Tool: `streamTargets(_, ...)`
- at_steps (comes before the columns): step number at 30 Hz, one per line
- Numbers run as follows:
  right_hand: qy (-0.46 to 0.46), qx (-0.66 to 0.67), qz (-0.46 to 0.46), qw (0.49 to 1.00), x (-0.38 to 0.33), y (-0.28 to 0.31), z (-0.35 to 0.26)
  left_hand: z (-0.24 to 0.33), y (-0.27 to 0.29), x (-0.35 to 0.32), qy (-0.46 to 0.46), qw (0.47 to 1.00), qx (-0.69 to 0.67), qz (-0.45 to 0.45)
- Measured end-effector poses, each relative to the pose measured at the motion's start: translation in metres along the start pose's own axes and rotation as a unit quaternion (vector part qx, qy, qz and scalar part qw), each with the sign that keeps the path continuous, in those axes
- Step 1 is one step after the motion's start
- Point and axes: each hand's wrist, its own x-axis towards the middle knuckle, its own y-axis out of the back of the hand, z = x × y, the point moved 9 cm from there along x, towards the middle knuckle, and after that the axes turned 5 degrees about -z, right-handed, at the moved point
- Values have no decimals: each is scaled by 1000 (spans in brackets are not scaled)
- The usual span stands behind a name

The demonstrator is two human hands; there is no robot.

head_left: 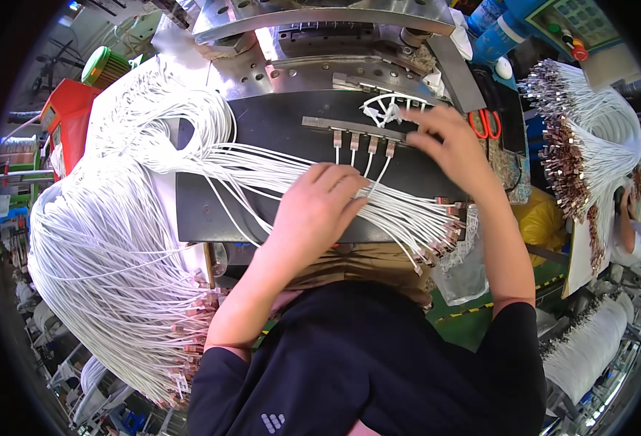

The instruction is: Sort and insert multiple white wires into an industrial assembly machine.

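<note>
My left hand (320,207) lies over a bundle of white cables (262,163) on the black work surface, fingers curled round some of them. Just beyond it, a slim metal bar (317,123) holds several copper-coloured connectors (354,141) in a row, their white cables hanging toward me. At the bar's right end is my right hand (447,142), fingers apart; nothing shows between them, though part of the bar is hidden behind it. White branched plastic pieces (383,113) sit beside its fingertips, near a second metal strip (346,81) farther back.
A metal press frame (320,20) stands at the far side. Red-handled scissors (486,125) lie at the right. A large cable heap (102,254) hangs at the left, and another cable bundle (589,123) lies on the right-hand table. A clear bag (465,280) hangs near the front edge.
</note>
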Motion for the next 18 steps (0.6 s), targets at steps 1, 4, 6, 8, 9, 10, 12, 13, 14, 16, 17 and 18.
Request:
streamTargets(1,9,10,-60,998,-8,-9,-4,1,-6,0,5,1000,-4,-5)
streamTargets(4,30,37,-106,993,-5,-23,-7,0,-13,4,27,999,9,14)
streamTargets(6,50,72,-81,993,7,-29,-6,-4,-14,3,45,999,18,23)
streamTargets(8,64,85,-47,993,31,-30,-5,-14,-14,5,88,993,82,-6)
streamTargets(9,72,93,-14,993,49,-29,-1,-22,-14,8,111,987,112,-21)
streamTargets(10,79,101,17,992,66,-29,5,-30,-13,11,116,986,116,-23)
streamTargets(12,14,151,2,988,106,-45,34,-42,-2,25,100,984,144,30)
streamTargets(13,4,122,15,992,127,-43,49,-46,5,33,91,982,156,55)
streamTargets(14,-6,90,27,995,148,-42,65,-50,12,47,86,979,172,71)
streamTargets(16,-18,132,100,986,185,-48,85,-65,19,80,69,973,195,104)
streamTargets(17,-16,136,98,986,187,-56,87,-73,22,92,59,970,204,121)
streamTargets(18,-12,128,90,988,194,-58,95,-82,24,104,63,969,206,121)
